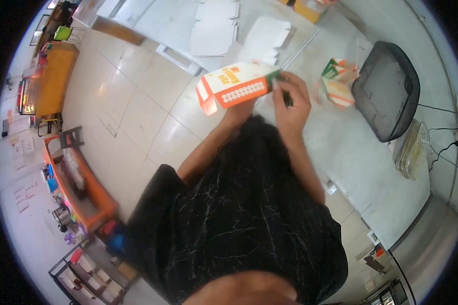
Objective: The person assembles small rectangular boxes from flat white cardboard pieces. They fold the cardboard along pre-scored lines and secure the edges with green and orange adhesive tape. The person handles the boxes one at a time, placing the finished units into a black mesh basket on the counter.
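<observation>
A folding cardboard food box (241, 86), white on top with orange sides and a green end, is held level in front of me above the floor and the table's edge. An open flap hangs down at its left end. My left hand (242, 110) holds it from beneath, its fingers mostly hidden by the box. At the green right end, my right hand (294, 99) pinches the edge between thumb and fingers. Another orange, green and white box (338, 84) stands open on the table to the right.
Flat white cardboard blanks (213, 36) lie on the far part of the white table (361, 168). A dark grey padded object (385, 91) and a stack of clear plastic packs (412, 151) are at the right. An orange counter (99, 198) stands on the left across the tiled floor (132, 96).
</observation>
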Demonstrator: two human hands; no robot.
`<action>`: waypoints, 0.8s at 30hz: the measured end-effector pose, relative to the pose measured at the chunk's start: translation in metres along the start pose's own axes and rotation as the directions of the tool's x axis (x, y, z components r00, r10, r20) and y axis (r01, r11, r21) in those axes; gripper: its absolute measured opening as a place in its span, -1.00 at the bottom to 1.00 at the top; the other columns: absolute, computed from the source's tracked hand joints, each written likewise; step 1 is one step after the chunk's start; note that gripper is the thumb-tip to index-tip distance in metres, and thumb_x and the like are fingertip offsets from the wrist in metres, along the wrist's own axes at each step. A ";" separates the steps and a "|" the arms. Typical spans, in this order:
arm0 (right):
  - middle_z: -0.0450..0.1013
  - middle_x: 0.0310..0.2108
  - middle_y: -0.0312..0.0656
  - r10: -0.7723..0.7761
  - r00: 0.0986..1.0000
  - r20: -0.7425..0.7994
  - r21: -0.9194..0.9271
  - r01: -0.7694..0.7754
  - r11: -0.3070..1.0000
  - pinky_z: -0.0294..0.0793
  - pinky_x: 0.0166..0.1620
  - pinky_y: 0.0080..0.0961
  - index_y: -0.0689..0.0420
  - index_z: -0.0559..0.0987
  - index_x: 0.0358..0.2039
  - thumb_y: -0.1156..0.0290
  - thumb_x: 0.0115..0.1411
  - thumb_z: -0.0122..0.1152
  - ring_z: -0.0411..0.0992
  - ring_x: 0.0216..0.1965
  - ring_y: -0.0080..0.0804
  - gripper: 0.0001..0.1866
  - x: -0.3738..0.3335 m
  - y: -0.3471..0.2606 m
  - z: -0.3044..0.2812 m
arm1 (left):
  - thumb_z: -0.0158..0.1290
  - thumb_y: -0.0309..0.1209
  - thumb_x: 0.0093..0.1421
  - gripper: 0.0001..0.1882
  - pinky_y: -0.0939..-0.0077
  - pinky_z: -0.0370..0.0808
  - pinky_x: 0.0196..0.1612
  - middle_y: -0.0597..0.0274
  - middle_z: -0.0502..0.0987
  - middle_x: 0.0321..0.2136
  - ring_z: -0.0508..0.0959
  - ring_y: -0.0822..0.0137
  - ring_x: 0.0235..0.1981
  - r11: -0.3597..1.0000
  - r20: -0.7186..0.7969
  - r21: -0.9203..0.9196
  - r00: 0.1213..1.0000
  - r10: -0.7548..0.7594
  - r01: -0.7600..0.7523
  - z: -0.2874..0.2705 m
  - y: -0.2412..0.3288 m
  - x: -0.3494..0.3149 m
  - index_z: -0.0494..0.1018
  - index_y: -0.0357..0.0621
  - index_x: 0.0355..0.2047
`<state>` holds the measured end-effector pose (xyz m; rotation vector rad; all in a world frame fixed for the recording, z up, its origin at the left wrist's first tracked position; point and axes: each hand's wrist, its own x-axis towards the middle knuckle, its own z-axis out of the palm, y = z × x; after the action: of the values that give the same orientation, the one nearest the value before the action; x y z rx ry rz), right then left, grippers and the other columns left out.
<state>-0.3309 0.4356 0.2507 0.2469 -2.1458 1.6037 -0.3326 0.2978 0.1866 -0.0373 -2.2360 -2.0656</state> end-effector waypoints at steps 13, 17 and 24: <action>0.50 -0.07 -0.04 -0.069 0.994 -0.087 -0.050 0.065 0.997 0.49 -0.02 -0.38 0.25 0.62 -0.31 0.70 0.05 0.24 0.49 -0.07 -0.18 -0.83 -0.006 0.003 0.002 | 0.14 -0.39 0.24 -0.67 0.35 0.45 -0.01 0.13 0.53 -0.08 0.52 0.26 -0.07 0.871 -0.011 0.414 0.955 0.296 -0.265 0.004 0.008 -0.011 0.45 -0.23 -0.01; 0.45 0.01 -0.01 -0.137 0.990 0.046 -0.174 0.143 0.974 0.45 0.04 -0.34 0.29 0.59 -0.25 0.61 0.07 0.24 0.45 0.00 -0.12 -0.81 -0.009 0.011 0.005 | 0.15 -0.40 0.23 -0.75 0.41 0.50 -0.16 0.19 0.57 -0.26 0.57 0.29 -0.22 0.870 0.022 0.423 0.962 0.272 -0.255 0.001 0.032 -0.001 0.48 -0.26 -0.12; 0.19 0.14 0.20 0.214 0.949 0.232 0.060 -0.233 0.971 0.28 0.18 -0.15 0.23 0.26 0.17 0.37 0.06 0.32 0.25 0.13 0.09 -0.32 -0.016 -0.007 -0.003 | 0.22 -0.50 -0.01 -0.79 0.33 0.49 -0.29 0.13 0.58 -0.36 0.58 0.19 -0.34 0.900 0.068 0.402 0.986 0.151 -0.166 0.002 0.030 -0.004 0.55 -0.19 -0.31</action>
<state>-0.3134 0.4342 0.2507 0.2269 -2.3466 1.8784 -0.3266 0.3029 0.2159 -0.2179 -2.5413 -1.4963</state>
